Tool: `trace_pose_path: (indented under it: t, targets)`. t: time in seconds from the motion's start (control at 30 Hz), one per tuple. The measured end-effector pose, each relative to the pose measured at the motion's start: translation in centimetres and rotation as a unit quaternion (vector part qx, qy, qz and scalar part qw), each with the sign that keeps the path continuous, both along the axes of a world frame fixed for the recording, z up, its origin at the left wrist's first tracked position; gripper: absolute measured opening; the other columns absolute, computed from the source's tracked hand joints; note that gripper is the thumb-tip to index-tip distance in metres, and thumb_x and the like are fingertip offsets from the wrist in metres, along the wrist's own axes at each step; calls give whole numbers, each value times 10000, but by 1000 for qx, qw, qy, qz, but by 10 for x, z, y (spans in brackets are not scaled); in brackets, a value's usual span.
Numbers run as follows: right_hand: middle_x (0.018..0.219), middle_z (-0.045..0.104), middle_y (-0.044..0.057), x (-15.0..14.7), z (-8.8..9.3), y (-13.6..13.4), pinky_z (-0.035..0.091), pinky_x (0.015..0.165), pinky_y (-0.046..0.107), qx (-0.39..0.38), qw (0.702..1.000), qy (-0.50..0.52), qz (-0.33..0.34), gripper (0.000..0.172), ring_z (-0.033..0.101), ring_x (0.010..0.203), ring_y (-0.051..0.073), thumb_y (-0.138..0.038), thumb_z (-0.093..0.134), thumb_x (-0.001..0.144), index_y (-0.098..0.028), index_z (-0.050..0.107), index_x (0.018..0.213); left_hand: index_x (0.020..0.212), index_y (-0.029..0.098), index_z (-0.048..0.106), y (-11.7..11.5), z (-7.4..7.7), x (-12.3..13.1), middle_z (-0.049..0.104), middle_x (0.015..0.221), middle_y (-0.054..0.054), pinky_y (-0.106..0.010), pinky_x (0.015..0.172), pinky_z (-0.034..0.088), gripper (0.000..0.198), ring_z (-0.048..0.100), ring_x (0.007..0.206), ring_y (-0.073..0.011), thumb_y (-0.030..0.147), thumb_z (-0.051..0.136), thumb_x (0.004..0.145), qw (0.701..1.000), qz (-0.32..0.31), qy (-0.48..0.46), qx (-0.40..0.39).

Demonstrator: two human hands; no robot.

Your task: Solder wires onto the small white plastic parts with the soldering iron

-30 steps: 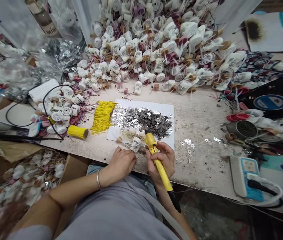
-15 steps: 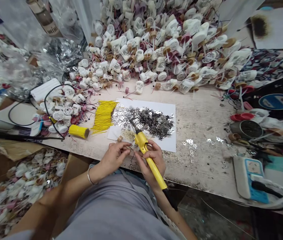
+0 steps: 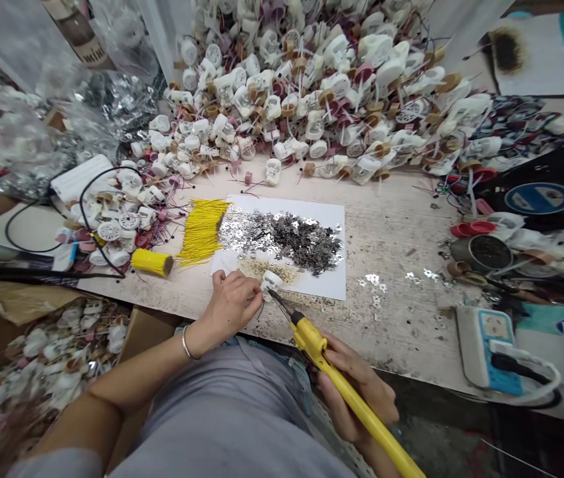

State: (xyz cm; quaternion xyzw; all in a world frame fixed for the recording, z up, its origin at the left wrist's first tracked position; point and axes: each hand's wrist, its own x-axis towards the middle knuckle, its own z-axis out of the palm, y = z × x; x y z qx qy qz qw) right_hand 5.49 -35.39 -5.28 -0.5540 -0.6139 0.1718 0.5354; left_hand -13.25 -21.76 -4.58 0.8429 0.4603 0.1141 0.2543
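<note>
A yellow soldering iron (image 3: 331, 368) is gripped in my right hand (image 3: 361, 385), its dark tip pointing up and left. That tip meets, or nearly meets, a small white plastic part (image 3: 272, 280) held in the closed fingers of my left hand (image 3: 232, 299). My left fingers hide part of the piece. Just beyond, a white sheet of paper (image 3: 329, 282) carries a heap of small metal tabs (image 3: 301, 242) and brownish solder crumbs (image 3: 282, 271). A spread of yellow wires (image 3: 202, 232) lies at the sheet's left edge.
A bundle of yellow wire (image 3: 152, 262) lies farther left. White plastic parts with wires (image 3: 311, 99) pile up along the back. To the right are loose metal tabs (image 3: 374, 282), a metal cup (image 3: 481, 252) and a power strip (image 3: 485, 348). A box of parts (image 3: 62, 365) stands lower left.
My right hand has moved right and toward me with the soldering iron, away from my left hand. The iron's tip has swung down from over the metal tabs to the white plastic part.
</note>
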Motion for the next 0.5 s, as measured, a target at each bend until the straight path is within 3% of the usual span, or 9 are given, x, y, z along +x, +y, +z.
trace_pose_path:
  t: [0.2,0.5]
  targets:
    - [1189,652,116,1,1,2,620,818,376,11,999,-39,25,508,667,1032,262,-48,571,743,-148,571,1241,798,189,620,0,0,1,717,884,-20,-377,819,242,117,583,868,-177,206,530,870,1000,1,3,10]
    - [1158,672,86,2,7,3,635,766,379,2,998,-62,17,467,686,990,261,-81,568,772,-203,590,1222,765,192,622,1,1,4,720,847,-23,-394,849,248,99,583,855,-183,198,550,833,1000,16,16,-3]
